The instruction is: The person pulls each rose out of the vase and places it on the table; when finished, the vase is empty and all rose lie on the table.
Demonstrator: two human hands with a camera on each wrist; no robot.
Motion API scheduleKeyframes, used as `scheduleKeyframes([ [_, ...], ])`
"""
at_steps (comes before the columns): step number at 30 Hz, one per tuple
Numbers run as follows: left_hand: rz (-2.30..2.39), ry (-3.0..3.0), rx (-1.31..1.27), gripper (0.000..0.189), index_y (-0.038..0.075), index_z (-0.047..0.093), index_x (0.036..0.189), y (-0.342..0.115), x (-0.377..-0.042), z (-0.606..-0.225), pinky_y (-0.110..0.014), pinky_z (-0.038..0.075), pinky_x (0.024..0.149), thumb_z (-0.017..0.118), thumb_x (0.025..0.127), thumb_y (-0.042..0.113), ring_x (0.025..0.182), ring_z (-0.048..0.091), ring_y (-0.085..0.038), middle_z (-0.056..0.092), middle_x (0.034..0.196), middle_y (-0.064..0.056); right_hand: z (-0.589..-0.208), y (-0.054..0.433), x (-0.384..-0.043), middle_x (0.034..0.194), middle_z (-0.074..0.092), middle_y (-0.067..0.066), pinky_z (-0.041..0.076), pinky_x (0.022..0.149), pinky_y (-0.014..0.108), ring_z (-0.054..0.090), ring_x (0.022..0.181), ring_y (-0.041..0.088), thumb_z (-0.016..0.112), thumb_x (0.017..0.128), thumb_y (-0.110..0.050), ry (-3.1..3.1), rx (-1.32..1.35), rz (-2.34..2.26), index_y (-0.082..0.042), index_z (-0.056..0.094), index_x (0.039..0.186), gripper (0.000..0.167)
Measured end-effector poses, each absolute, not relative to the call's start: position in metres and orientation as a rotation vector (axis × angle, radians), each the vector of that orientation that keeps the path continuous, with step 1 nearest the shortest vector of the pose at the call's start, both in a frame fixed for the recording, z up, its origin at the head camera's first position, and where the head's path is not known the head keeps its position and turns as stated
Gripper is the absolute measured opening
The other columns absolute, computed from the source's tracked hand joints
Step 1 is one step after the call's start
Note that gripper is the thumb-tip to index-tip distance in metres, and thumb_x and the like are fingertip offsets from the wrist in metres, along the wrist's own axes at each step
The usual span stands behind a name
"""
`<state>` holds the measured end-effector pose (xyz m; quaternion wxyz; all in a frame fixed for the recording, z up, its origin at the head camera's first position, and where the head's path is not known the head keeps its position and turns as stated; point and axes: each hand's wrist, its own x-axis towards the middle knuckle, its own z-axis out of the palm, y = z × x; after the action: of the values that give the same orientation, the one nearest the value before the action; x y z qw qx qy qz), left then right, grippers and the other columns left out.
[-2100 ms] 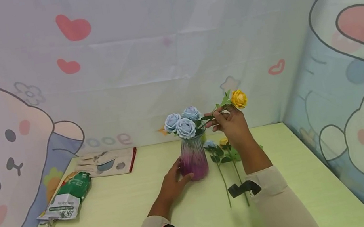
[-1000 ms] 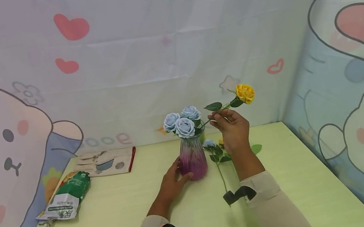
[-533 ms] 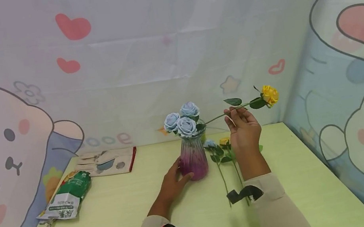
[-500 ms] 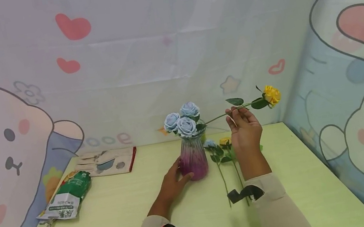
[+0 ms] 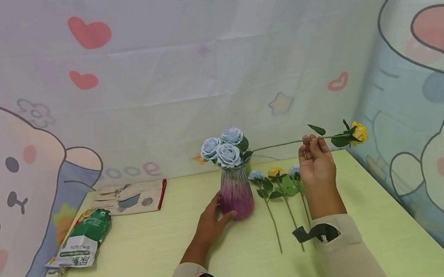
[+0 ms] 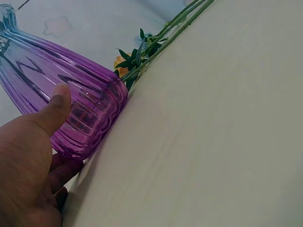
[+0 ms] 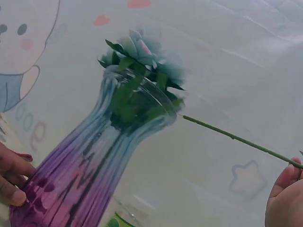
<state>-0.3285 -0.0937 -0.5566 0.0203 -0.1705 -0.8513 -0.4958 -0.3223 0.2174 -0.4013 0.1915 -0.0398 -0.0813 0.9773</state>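
My left hand (image 5: 211, 221) grips the lower part of a ribbed glass vase (image 5: 235, 192), clear at the top and purple below, which stands on the table. Several light-blue roses (image 5: 228, 155) fill its mouth. My right hand (image 5: 318, 166) pinches the stem of a yellow rose (image 5: 359, 132) between thumb and fingers. That stem lies almost level, bloom to the right and cut end toward the vase. In the right wrist view the tip of the stem (image 7: 236, 138) is right at the rim, on its outer side. Left thumb and fingers wrap the purple base in the left wrist view.
Loose flowers lie right of the vase: a blue rose (image 5: 256, 175), a yellow rose (image 5: 276, 172) and another blue rose (image 5: 293, 171). Behind the vase is a green-labelled container (image 7: 120, 220). At left are cream gloves (image 5: 135, 199) with red trim and a green-white bag (image 5: 84, 240).
My right hand has moved right and lower with the yellow rose. Its stem went from slanting to nearly level, its end drawing back to the rim. The left hand stays on the vase.
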Motion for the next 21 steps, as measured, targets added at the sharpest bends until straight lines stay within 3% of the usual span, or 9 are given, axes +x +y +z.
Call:
scheduleKeyframes([
  [11,-1.535,-2.650,-0.514,0.088,0.009,0.032,0.173,-0.093,-0.327,-0.555,-0.059,0.034,0.134,0.076,0.103,0.041,0.160,0.044,-0.043,0.049,0.170,-0.021,-0.433,0.252,-0.318,0.105,0.069,0.007,0.046,0.080,0.032,0.063,0.096,0.022,0.062,0.104,0.001,-0.341,-0.237,2.845,-0.011,0.059,0.114,0.015],
  [21,-1.528,-2.660,-0.513,0.087,0.012,0.032,0.173,-0.093,-0.327,-0.554,-0.059,0.034,0.134,0.076,0.103,0.041,0.161,0.043,-0.042,0.049,0.170,-0.020,-0.455,0.281,-0.302,0.098,0.079,-0.002,0.059,0.075,0.023,0.076,0.090,0.013,0.070,0.104,-0.001,-1.401,-0.341,2.585,-0.012,0.076,0.109,0.013],
])
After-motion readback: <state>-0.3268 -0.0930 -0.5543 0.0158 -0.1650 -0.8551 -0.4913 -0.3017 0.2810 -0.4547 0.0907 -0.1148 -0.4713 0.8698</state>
